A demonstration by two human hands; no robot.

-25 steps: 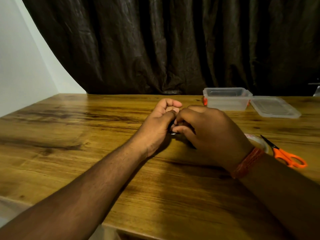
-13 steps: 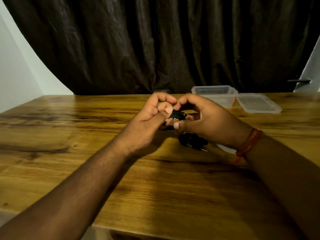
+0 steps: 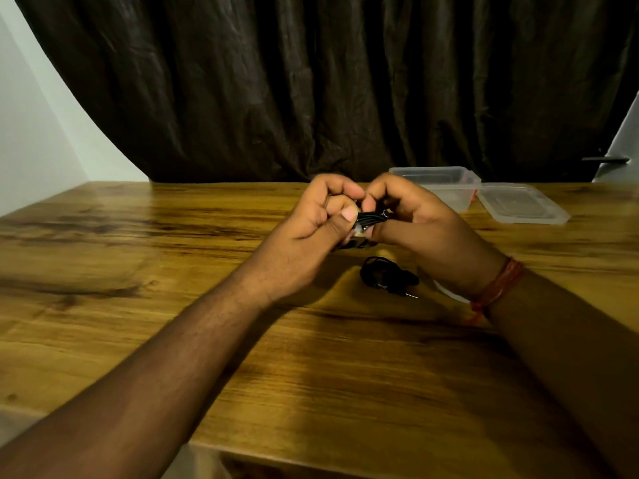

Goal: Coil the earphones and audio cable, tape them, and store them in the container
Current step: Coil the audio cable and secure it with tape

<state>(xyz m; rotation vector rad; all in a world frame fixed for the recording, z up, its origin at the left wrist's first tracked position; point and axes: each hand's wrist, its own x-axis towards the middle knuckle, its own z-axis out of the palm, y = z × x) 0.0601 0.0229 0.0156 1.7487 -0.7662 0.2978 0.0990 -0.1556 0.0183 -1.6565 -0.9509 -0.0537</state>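
Black coiled cable (image 3: 371, 217), held above the tabletop (image 3: 173, 271), pinched between the curled fingers of the left hand (image 3: 311, 229) and right hand (image 3: 418, 226). A second black coil (image 3: 383, 276) lies below on the wood; clear container (image 3: 446, 186) and lid (image 3: 518, 203) behind. No legible writing.

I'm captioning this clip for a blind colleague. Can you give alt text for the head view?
Both hands, left hand and right hand, pinch a small black cable bundle above a wooden table. A second black coiled cable lies on the table below them; an open clear container and its lid sit behind.
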